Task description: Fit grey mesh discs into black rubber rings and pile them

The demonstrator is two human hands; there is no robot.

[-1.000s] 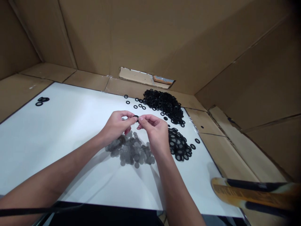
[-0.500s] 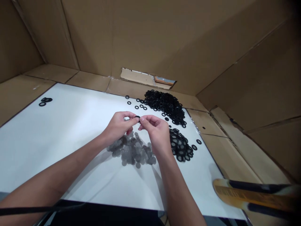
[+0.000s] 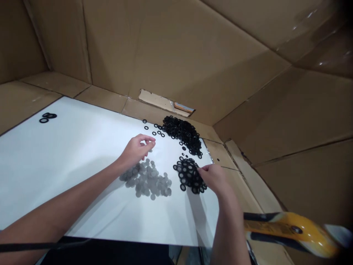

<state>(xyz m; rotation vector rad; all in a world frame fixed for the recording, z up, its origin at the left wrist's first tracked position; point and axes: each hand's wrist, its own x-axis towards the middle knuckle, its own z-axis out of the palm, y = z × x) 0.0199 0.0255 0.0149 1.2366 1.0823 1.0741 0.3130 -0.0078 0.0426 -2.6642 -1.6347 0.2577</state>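
Two hands: left hand (image 3: 135,151) and right hand (image 3: 214,179), both bare, well apart, above white sheet (image 3: 68,154).

Left hand state: released; fingers loosely curled, nothing visible in them, touching no pile.

Right hand state: fingers reach toward 9 o'clock, tips touching the 3 o'clock edge of the ringed discs (image 3: 189,176); cannot tell whether anything is pinched.

Ringed discs: black rings with mesh centres, lying flat and overlapping on the sheet, at 4 o'clock from the left hand.

Mesh discs: gray mesh discs (image 3: 145,180) in a loose pile at 6 o'clock, just below the left hand, between the two hands.

Black rings: dense heap (image 3: 182,134) at 2 o'clock from the left hand, near the sheet's far edge; stray rings (image 3: 156,129) lie just beside it at its 9 o'clock.

Small cluster: few rings (image 3: 46,117) near the sheet's 10 o'clock corner, well apart from the rest.

Surroundings: cardboard walls (image 3: 165,55) from 9 to 3 o'clock; blurred yellow-and-black object (image 3: 289,230) off the sheet at 4 o'clock; dark cord (image 3: 41,246) across the left forearm (image 3: 55,209).
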